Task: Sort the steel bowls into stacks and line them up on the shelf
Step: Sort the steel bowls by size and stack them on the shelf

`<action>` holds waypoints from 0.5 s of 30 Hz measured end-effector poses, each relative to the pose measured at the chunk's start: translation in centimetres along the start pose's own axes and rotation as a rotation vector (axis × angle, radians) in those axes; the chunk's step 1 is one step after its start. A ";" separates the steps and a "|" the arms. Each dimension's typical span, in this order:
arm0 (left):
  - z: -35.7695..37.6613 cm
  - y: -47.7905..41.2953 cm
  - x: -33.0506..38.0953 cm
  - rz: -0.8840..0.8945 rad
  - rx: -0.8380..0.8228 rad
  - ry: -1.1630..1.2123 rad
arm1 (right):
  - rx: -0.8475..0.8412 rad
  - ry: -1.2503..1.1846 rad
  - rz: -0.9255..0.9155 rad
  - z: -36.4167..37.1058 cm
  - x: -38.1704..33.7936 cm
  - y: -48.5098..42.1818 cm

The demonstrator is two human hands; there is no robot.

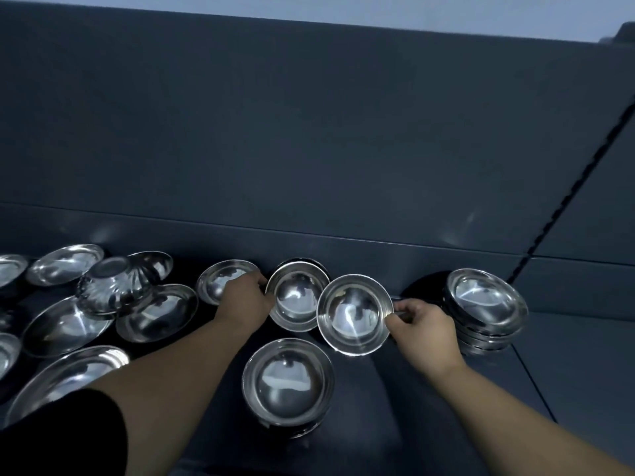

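Sorting in progress, mid-task. The right hand (417,324) holds a deep steel bowl (354,316) tilted toward the camera and clear of the shelf (567,372). Thumb and curled fingers are closed to a narrow pinch on its right rim. The left hand (245,295) has its fingers curled round the left rim of a second deep bowl (297,298) of like size. In this view the two rims overlap. It is too dim to say whether the second bowl rests on the shelf or is lifted. Step in hand, as I judge it: nest these two matching bowls, then add them to a stack. To do it well, level the tilted bowl first and centre it over the other. Lower it until the rims seat evenly, and release the pinch only then, since polished steel will likely skate if dropped askew. Candidate destinations are the near stack (288,381) of deep bowls just in front of the hands, or the right stack (486,305) against the back wall, which looks wider and shallower, so check size before committing. A shallow dish (220,280) lies behind the left hand. Loose shallow dishes (65,324) and an upturned fluted bowl (110,285) lie unsorted to the left.
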State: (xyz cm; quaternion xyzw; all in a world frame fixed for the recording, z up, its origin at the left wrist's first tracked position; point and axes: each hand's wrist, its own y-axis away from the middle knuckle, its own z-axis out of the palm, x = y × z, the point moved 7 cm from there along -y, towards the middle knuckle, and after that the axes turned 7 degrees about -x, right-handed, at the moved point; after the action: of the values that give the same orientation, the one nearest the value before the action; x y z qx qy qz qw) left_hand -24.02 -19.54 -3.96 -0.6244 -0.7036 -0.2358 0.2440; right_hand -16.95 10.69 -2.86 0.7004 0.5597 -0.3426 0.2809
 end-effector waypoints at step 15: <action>-5.3 5.6 -1.5 -0.082 -0.054 0.430 | 0.114 -0.433 0.059 -2.2 -2.9 0.5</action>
State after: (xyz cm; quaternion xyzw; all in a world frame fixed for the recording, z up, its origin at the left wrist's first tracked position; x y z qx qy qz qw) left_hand -18.04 -23.40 -0.70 -0.5369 -0.6537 -0.3920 0.3616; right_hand -16.45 10.59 0.78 0.6413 0.4451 -0.5077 0.3646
